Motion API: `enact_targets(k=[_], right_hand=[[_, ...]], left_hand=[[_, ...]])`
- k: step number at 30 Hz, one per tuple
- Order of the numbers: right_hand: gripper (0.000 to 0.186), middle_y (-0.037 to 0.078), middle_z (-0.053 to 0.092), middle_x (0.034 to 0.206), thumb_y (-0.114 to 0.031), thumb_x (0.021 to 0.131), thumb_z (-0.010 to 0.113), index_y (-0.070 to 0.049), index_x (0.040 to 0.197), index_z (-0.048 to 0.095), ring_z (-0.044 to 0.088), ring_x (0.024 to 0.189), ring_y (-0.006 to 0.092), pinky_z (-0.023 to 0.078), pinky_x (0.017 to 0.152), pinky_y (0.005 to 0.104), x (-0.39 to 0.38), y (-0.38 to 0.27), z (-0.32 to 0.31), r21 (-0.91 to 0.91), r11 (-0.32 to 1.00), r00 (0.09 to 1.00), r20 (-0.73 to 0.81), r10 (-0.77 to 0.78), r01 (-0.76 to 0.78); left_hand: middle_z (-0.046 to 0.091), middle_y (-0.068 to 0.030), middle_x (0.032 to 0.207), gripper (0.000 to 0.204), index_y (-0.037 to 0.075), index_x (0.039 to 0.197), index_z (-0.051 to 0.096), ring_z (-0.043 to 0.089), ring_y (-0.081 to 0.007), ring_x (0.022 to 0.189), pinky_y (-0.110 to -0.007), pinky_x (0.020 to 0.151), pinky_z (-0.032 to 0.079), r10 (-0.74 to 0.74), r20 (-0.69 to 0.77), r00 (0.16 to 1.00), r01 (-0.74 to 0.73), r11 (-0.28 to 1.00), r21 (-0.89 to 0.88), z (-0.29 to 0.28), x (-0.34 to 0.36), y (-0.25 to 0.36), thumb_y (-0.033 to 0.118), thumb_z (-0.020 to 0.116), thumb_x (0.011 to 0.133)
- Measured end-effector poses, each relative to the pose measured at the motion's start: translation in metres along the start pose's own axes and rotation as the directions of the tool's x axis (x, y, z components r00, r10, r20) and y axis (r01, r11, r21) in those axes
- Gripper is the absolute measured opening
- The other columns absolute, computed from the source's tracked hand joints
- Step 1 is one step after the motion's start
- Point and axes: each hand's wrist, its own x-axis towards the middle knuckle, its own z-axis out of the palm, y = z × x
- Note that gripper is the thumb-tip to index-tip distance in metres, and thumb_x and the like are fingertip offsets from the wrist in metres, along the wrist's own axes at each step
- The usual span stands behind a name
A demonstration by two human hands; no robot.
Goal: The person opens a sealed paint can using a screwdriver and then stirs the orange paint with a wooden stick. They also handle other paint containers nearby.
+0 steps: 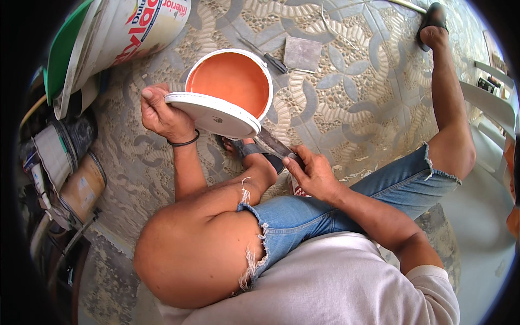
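While the person sits low over a patterned tile floor (pixel 346 108), the head view looks straight down on both hands at a small white paint bucket (pixel 230 81) filled with orange paint. This bucket stands on the floor just ahead of the bent left knee (pixel 189 254).

On the person's left, the left hand (pixel 162 114) is closed around the edge of a round white lid (pixel 214 115), thumb on top and fingers curled under it. It holds the lid tilted, overlapping the near rim of the bucket. A dark band circles that wrist.

On the right, the right hand (pixel 311 173) grips the handle of a flat metal scraper (pixel 273 145), fingers wrapped tight. The blade runs up and to the left, and its tip goes under the lid, so the end is hidden.

Just past the bucket lie a screwdriver (pixel 268 57) with a dark handle and, beside it, a small grey square tile (pixel 302 54). At the upper left a large white bucket (pixel 130 32) lies on its side, with a green lid (pixel 62 51) at its mouth. Dirty tins (pixel 70 162) crowd the left edge. The right leg, in cut-off jeans (pixel 379 189), stretches toward the upper right, the foot in a dark sandal (pixel 433 16). White plastic chairs (pixel 493 103) stand at the right rim.
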Motion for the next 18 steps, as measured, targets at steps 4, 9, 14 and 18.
enact_targets(k=[4,9,14,18], right_hand=[[0.03,0.026,0.067,0.073,-0.027,0.105,0.062,0.002,0.112,0.061,0.067,0.071,0.0479,0.051,0.066,0.0528,0.007,0.022,0.005,0.063,0.998,0.996,0.09,0.014,-0.02],[0.03,0.029,0.068,0.084,-0.028,0.106,0.06,0.002,0.108,0.056,0.066,0.081,0.0509,0.05,0.073,0.056,0.008,0.016,0.013,-0.09,0.991,0.994,0.056,-0.092,0.097],[0.03,0.03,0.068,0.091,-0.028,0.107,0.059,0.001,0.111,0.054,0.066,0.091,0.0523,0.049,0.078,0.0578,0.006,0.019,0.016,-0.066,0.998,0.992,0.128,-0.011,0.02],[0.03,0.03,0.068,0.095,-0.029,0.107,0.059,0.0,0.114,0.056,0.066,0.092,0.0522,0.049,0.079,0.0572,0.011,0.017,0.021,-0.071,0.997,0.986,0.161,0.052,-0.041]], left_hand=[[0.048,-0.0035,0.072,0.05,0.007,0.074,0.046,0.042,-0.0136,0.068,-0.031,0.065,0.038,0.025,-0.018,1.0,-0.026,0.996,-0.08,-0.003,-0.001,0.008,0.035,0.046,0.115],[0.05,-0.0065,0.078,0.048,0.008,0.079,0.05,0.044,-0.0139,0.07,-0.032,0.066,0.041,0.054,-0.026,0.998,-0.058,0.978,-0.202,-0.027,-0.006,0.005,0.04,0.045,0.115],[0.047,-0.0044,0.074,0.048,0.007,0.078,0.047,0.045,-0.0147,0.07,-0.032,0.065,0.04,0.09,-0.011,0.996,-0.088,0.939,-0.332,-0.04,-0.013,0.006,0.035,0.039,0.116],[0.049,-0.0038,0.076,0.051,0.008,0.078,0.05,0.049,-0.0161,0.071,-0.033,0.068,0.044,0.096,-0.027,0.995,-0.099,0.922,-0.375,-0.056,-0.018,-0.006,0.04,0.036,0.116]])
